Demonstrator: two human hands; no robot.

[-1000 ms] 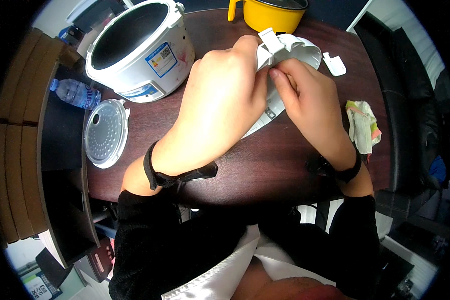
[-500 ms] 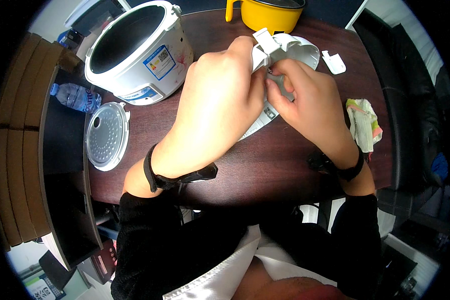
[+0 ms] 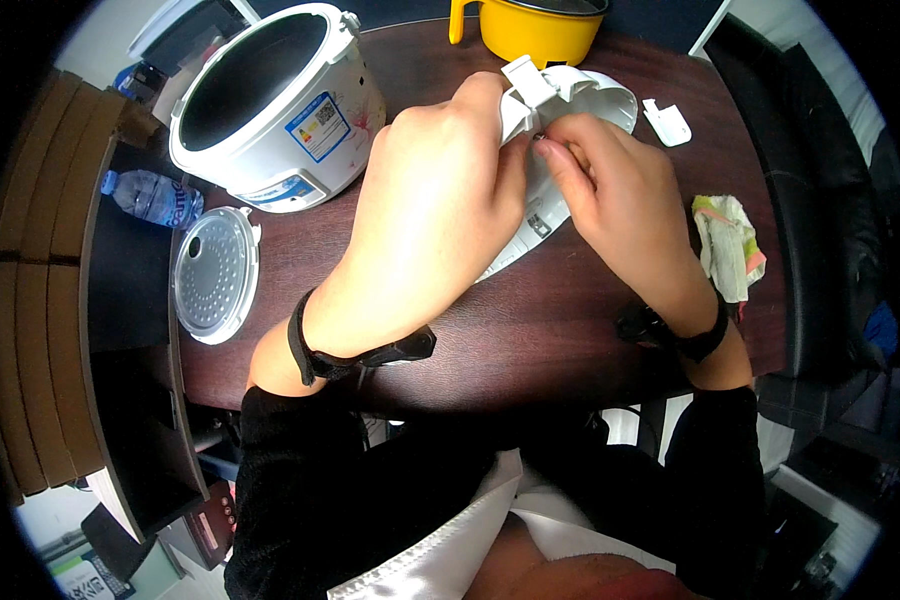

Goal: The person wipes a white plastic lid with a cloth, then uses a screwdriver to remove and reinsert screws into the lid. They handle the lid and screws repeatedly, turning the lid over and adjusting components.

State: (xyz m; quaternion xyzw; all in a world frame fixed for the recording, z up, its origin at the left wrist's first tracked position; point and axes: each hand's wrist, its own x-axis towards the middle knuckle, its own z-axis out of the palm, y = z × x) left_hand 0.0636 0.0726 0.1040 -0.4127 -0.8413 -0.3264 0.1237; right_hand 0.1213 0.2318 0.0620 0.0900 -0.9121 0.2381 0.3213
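In the head view, looking down, two bare hands work over the far middle of a dark reddish-brown table (image 3: 570, 335). They are at a white curved shell (image 3: 613, 103), hollow on its inner side, with a squarish tab at its far end. The left hand (image 3: 425, 205) is clamped on the shell's left edge, its back toward the viewer and most of its fingers hidden. The right hand (image 3: 620, 185) has thumb and forefinger pinched together at the shell's inner edge, close to the left thumb; whatever lies between those fingertips is too small to make out.

At the far left stands a white cooker body (image 3: 245, 160), open at the top, with a dark interior; its bottom is out of sight, so its contents cannot be told. Nearer, on the left, lies a round, see-through lid (image 3: 213, 275) dotted with small bumps and pierced by one hole. Left of the cooker is a clear bottle (image 3: 155, 198) with a blue cap.

At the table's far edge sits a yellow pot (image 3: 540, 38), handle toward the left, its dark inside barely showing. On the right are a small white plastic piece (image 3: 667, 124) and, nearer, a crumpled pale cloth (image 3: 728, 250).
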